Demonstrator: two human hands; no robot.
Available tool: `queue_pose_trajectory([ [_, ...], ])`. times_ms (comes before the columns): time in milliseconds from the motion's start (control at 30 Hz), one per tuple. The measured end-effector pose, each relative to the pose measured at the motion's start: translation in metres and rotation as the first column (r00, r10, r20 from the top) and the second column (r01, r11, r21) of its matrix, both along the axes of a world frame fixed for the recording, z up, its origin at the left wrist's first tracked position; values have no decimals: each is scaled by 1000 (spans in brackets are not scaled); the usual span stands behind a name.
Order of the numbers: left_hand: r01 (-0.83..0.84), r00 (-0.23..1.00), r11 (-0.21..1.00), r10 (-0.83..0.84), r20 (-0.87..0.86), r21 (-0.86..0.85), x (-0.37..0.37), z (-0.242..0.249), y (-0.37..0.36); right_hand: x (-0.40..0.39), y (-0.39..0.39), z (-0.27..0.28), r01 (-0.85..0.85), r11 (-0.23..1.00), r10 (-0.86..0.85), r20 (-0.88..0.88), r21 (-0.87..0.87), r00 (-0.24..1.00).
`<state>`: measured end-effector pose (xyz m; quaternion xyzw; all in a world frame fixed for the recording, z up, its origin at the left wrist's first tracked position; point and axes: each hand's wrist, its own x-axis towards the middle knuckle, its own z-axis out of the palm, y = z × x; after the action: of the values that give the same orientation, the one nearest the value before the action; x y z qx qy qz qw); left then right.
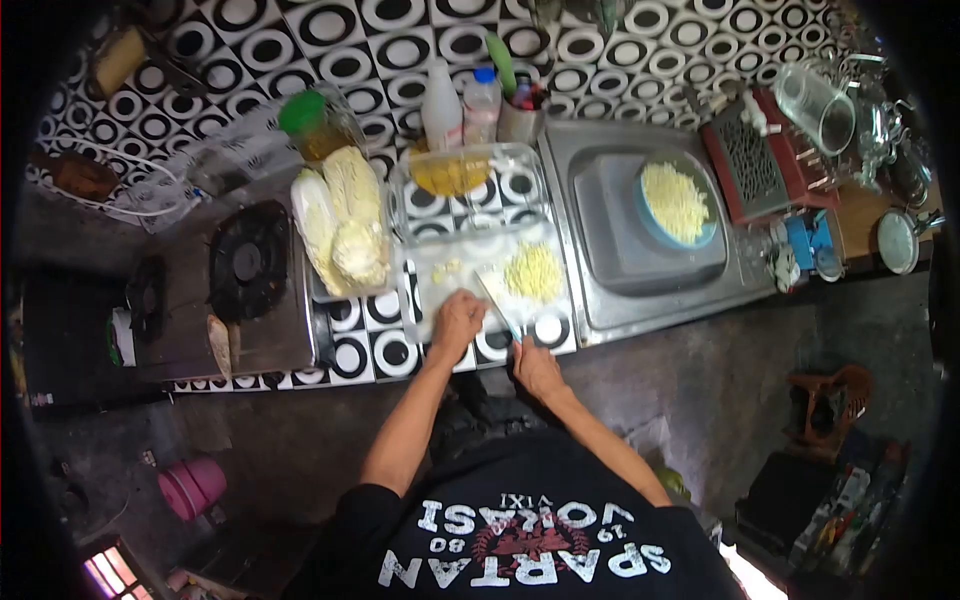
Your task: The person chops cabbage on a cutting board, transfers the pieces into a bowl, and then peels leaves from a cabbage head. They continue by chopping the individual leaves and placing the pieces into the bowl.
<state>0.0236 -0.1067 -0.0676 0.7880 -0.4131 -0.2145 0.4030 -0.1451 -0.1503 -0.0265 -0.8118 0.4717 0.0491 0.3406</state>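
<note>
My right hand [538, 366] is closed round the handle of a knife [499, 303], whose blade points up and left over a pale cutting board [422, 292]. Just left of the blade, my left hand [460, 320] rests on the board with its fingers curled; whatever they may hold is too small to make out. A pile of chopped pale yellow vegetable [533, 272] lies right of the blade. A few small pieces [446, 269] sit above my left hand. Further left, a clear tray holds whole cabbages [345, 220].
A blue bowl of chopped vegetable [676, 206] stands in the steel sink [590, 308]. Behind the board are a clear container [408, 222], a white bottle [441, 108] and a blue-capped bottle [482, 108]. The gas stove [185, 325] is left, a red rack [748, 160] right.
</note>
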Motion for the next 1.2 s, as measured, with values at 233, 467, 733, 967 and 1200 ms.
queue_pose_trajectory([
  [233,-38,999,997,35,34,67,7,-17,-5,5,-3,-1,-34,999,39,176,-29,984],
  [467,-6,999,995,11,-47,98,10,-6,-5,-4,28,-19,81,997,-81,11,2,997],
  [733,42,998,999,-43,39,33,9,-18,-7,7,18,-42,-74,965,126,199,-251,972],
  [967,-17,999,997,19,-34,80,6,-14,-6,-3,28,-42,10,961,79,308,-277,948],
  [1200,-34,992,994,20,128,102,5,-6,-4,15,16,-9,98,995,-101,126,24,987],
])
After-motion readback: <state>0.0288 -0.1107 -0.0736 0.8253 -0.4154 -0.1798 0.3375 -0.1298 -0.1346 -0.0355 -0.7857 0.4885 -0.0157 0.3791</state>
